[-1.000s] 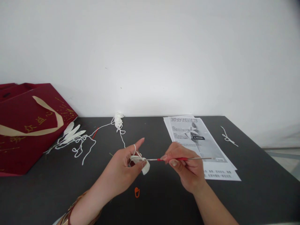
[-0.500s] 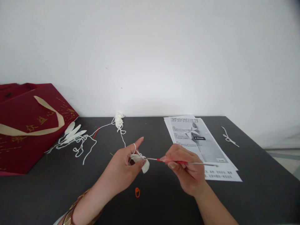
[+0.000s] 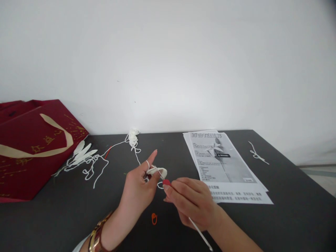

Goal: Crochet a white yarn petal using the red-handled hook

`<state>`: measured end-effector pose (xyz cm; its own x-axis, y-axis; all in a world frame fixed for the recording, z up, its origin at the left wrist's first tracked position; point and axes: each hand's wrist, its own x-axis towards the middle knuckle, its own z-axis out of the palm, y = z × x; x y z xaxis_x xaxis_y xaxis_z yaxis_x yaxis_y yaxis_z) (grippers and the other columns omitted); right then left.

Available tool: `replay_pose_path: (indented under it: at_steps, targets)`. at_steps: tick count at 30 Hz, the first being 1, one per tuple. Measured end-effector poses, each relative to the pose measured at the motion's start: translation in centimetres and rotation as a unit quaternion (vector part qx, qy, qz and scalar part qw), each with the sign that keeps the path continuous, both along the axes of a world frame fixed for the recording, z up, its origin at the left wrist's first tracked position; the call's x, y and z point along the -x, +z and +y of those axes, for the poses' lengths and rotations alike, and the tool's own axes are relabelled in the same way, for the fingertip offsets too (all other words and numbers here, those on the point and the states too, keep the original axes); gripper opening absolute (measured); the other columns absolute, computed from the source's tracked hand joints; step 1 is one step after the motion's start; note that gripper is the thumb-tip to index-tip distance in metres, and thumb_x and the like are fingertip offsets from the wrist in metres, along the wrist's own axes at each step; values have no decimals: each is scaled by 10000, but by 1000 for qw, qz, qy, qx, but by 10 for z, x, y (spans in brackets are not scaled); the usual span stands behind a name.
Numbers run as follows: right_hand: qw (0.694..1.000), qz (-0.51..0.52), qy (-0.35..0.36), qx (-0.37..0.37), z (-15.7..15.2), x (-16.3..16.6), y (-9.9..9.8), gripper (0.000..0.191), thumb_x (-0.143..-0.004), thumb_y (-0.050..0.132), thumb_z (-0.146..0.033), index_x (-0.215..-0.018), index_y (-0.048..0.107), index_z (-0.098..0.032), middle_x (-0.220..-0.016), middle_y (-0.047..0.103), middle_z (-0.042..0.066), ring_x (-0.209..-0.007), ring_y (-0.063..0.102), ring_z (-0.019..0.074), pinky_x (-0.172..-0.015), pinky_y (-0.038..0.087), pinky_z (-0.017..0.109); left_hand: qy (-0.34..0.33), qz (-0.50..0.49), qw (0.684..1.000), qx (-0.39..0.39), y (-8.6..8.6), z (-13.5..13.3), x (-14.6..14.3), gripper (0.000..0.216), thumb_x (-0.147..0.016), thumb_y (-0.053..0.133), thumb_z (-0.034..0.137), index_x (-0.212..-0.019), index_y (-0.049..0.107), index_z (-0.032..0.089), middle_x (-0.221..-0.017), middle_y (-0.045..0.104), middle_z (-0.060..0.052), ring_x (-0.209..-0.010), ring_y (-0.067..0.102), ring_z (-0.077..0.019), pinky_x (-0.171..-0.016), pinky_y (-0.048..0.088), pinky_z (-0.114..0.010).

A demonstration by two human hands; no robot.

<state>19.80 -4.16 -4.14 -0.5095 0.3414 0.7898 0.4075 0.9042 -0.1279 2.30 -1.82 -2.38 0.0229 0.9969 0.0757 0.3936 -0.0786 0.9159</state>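
Observation:
My left hand (image 3: 139, 183) pinches a small white crocheted piece (image 3: 159, 171), with white yarn (image 3: 135, 148) looped over its raised index finger. My right hand (image 3: 193, 201) is closed on a crochet hook (image 3: 199, 232) with a red grip; the metal shaft points down and to the right, and the tip end sits at the white piece. The yarn runs back to a small clump by the wall. Both hands hover just above the dark table (image 3: 288, 210).
A dark red gift bag (image 3: 34, 147) lies at the left, with white crocheted petals and loose yarn (image 3: 84, 155) beside it. Printed instruction sheets (image 3: 223, 164) lie to the right, a yarn scrap (image 3: 257, 154) further right. An orange stitch marker (image 3: 154, 218) lies under my hands.
My right hand has swung the hook from lying level and pointing right to slanting down toward me, and moved closer to my left hand. The white piece has turned upward in my left fingers.

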Motion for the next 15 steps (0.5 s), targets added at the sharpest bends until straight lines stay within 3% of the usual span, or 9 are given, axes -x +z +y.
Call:
replay_pose_path:
  at_steps: [4, 8, 15]
  targets:
    - [1000, 15, -16, 21, 4, -4, -6, 378, -869, 490, -91, -1245, 529, -99, -951, 718, 151, -838, 662, 226, -674, 588, 355, -5, -89, 996, 5, 0, -5, -5, 601, -773, 670, 252, -1356, 526, 227, -697, 625, 48, -632, 530, -126, -652, 435, -234]
    - [999, 42, 4, 23, 7, -5, -3, 382, -857, 501, -48, -1233, 549, -95, -952, 719, 147, -888, 664, 216, -740, 594, 340, -25, -221, 971, 87, 5, 2, -2, 647, -732, 729, 255, -1347, 536, 195, -711, 658, 32, -652, 562, -125, -665, 444, -239]
    - [999, 40, 20, -6, 10, 0, 4, 306, -916, 480, -111, -1208, 571, -108, -932, 737, 130, -892, 677, 202, -751, 608, 327, -57, -321, 933, 151, 10, 12, 5, 518, -649, 769, 124, -1158, 689, 178, -624, 642, 37, -598, 557, -98, -650, 431, -233]
